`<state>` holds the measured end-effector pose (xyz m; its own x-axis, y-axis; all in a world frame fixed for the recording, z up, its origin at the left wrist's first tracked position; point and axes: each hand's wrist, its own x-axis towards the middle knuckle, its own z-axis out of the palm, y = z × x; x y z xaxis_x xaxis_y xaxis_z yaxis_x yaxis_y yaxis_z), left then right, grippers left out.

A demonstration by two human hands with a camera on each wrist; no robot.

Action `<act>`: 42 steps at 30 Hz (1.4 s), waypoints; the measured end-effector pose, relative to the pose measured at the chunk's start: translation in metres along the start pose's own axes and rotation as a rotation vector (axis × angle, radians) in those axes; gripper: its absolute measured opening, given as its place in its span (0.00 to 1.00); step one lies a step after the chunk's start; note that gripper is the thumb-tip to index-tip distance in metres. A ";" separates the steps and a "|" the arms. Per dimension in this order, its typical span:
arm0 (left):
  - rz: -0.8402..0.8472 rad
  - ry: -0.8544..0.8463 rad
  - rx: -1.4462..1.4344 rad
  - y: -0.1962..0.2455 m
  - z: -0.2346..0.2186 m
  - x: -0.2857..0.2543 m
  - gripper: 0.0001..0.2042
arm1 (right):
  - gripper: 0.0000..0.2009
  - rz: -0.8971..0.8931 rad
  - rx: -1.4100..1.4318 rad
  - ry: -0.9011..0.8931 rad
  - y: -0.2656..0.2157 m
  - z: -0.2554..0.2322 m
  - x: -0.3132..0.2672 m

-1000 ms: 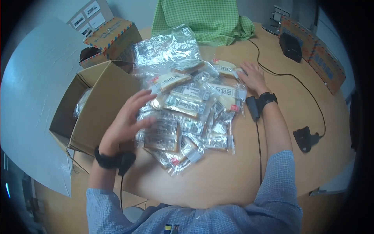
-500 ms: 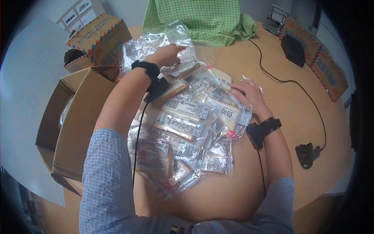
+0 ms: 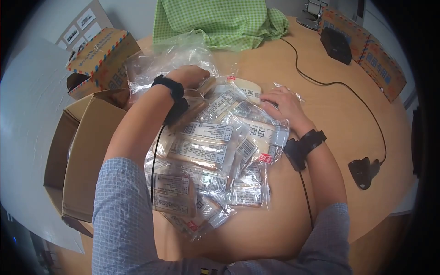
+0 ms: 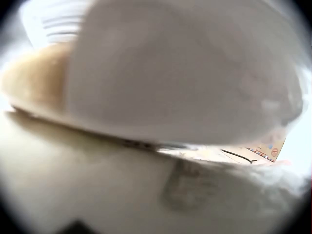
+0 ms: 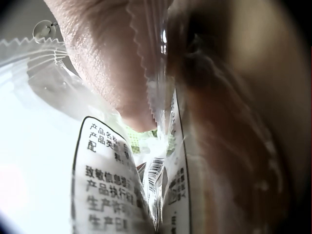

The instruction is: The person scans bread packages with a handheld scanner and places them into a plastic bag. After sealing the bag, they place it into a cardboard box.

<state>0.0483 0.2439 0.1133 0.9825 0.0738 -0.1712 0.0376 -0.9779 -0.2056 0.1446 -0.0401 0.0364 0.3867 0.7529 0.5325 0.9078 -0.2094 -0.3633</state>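
Observation:
Clear packets of sliced bread with white printed labels [image 3: 201, 142] lie heaped on the table. At the far left of the heap, my left hand [image 3: 188, 76] curls its fingers over a tilted bread packet [image 3: 207, 86]; part of that packet is hidden beneath the hand. A blurred packet [image 4: 185, 73] fills much of the left wrist view. My right hand [image 3: 285, 109] bends its fingers over the end of another bread packet [image 3: 246, 88] at the heap's right side. In the right wrist view, a digit [image 5: 107, 63] lies behind the film's zigzag edge, between labelled packets.
An open cardboard box [image 3: 89, 151] stands left of the heap, with a printed carton [image 3: 103, 64] behind it. A large clear bag [image 3: 160, 57] and green checked cloth [image 3: 215, 20] lie at the back. At right are a black device [image 3: 336, 46], a cable [image 3: 341, 83] and flattened cardboard [image 3: 380, 68].
My left hand has reached forward to the far packets, and its fingers have since curled. My right hand has drawn its fingers in at a packet's end. The head view has shifted.

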 end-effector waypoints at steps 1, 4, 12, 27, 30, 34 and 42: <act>0.036 -0.051 -0.021 -0.005 -0.002 0.004 0.18 | 0.14 -0.009 -0.008 0.005 0.000 0.001 0.000; 0.004 -0.091 -0.091 -0.018 -0.007 0.016 0.21 | 0.14 -0.002 -0.003 -0.005 -0.004 -0.001 0.003; -0.023 0.032 0.071 -0.015 0.014 0.032 0.30 | 0.13 -0.018 -0.005 -0.007 -0.001 0.002 0.004; -0.258 0.274 0.161 -0.039 -0.044 0.002 0.09 | 0.13 0.001 0.039 0.015 0.000 0.006 0.002; -0.354 0.552 0.141 -0.041 -0.094 -0.033 0.08 | 0.12 -0.014 0.043 0.027 -0.001 0.007 0.004; -0.225 0.899 0.273 -0.015 -0.156 -0.097 0.10 | 0.12 -0.009 0.046 0.046 -0.003 0.006 0.003; -0.019 1.059 0.266 0.134 -0.240 -0.170 0.06 | 0.29 0.164 0.288 0.030 -0.015 -0.025 0.014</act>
<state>-0.0695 0.0538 0.3460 0.6455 -0.2417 0.7245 0.1389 -0.8956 -0.4226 0.1409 -0.0423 0.0687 0.5323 0.7042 0.4698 0.7516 -0.1379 -0.6450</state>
